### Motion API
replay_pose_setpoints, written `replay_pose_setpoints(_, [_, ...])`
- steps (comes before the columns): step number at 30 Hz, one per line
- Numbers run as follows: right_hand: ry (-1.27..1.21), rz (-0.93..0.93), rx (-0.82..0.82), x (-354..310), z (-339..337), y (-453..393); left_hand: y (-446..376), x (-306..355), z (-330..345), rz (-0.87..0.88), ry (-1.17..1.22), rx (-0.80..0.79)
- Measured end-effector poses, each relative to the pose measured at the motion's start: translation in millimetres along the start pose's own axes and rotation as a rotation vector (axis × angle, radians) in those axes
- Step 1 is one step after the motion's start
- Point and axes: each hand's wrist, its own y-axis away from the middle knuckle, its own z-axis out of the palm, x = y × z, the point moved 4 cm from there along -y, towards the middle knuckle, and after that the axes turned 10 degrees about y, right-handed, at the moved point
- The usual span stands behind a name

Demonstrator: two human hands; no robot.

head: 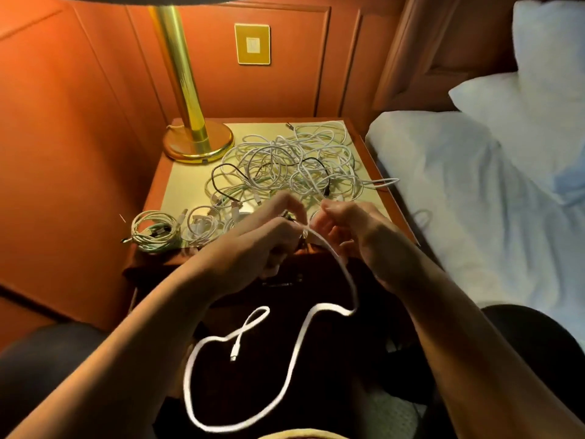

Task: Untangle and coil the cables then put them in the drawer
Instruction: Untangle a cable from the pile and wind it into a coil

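In the head view, a white cable (pixel 316 242) is held between both hands above the near edge of the nightstand (pixel 183 185), and its free length hangs down in a wide loop in front of the person, ending in a small connector (pixel 233 356). A risk is judged here: the hanging loop could be caught on the knees or on the nightstand edge while it is wound, and a new knot could be made. The big tangled pile (pixel 294 166) lies just behind the hands, so a strand of it could be pulled along. Two coiled cables (pixel 152 229) lie at the near left of the top, close to the edge, and could be pushed off by the left forearm.

The left hand (pixel 266 236) is closed, its fingers curled round one end of the white cable. The right hand (pixel 348 229) is also closed, and the cable seems to be pinched by its fingers, though the contact is partly hidden. The drawer cannot be clearly seen. A brass lamp (pixel 196 134) stands at the back left.
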Motion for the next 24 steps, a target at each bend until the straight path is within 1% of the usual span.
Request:
replay_pose_setpoints(2, [-0.014,-0.002,-0.045,4,9,6,3,-4,-5,0.045,0.084,0.091])
replay_pose_setpoints(3, [-0.025,-0.007,-0.053,5,12,7,5,-5,-5,0.039,0.121,0.127])
replay_pose_setpoints(4, [-0.056,-0.011,-0.044,7,14,6,5,-9,-7,0.029,0.172,0.131])
replay_pose_setpoints(5, [-0.109,-0.009,-0.020,10,15,4,4,-13,-9,0.003,0.214,0.110])
replay_pose_setpoints(7, [-0.209,0.005,0.017,16,16,0,4,-19,-10,-0.068,0.307,0.004])
replay_pose_setpoints(9, [-0.219,0.005,0.031,23,18,-5,5,-29,-5,-0.160,0.449,-0.104])
replay_pose_setpoints(11, [-0.195,-0.002,0.024,30,24,-10,6,-37,4,-0.209,0.623,-0.207])
replay_pose_setpoints(13, [-0.157,0.008,-0.039,35,37,-15,5,-41,9,-0.178,0.771,-0.272])
replay_pose_setpoints(15, [-0.179,0.034,-0.157,39,51,-17,6,-42,10,-0.110,0.823,-0.293])
replay_pose_setpoints(17, [-0.293,0.056,-0.230,40,62,-18,7,-43,6,-0.078,0.870,-0.291])
replay_pose_setpoints(19, [-0.361,0.088,-0.223,41,66,-19,7,-43,1,-0.047,0.931,-0.273])
replay_pose_setpoints(22, [-0.208,0.097,-0.222,41,70,-19,5,-39,-7,0.047,0.936,-0.194])
replay_pose_setpoints(24, [-0.115,0.121,-0.287,42,75,-17,4,-37,-13,0.105,0.879,-0.074])
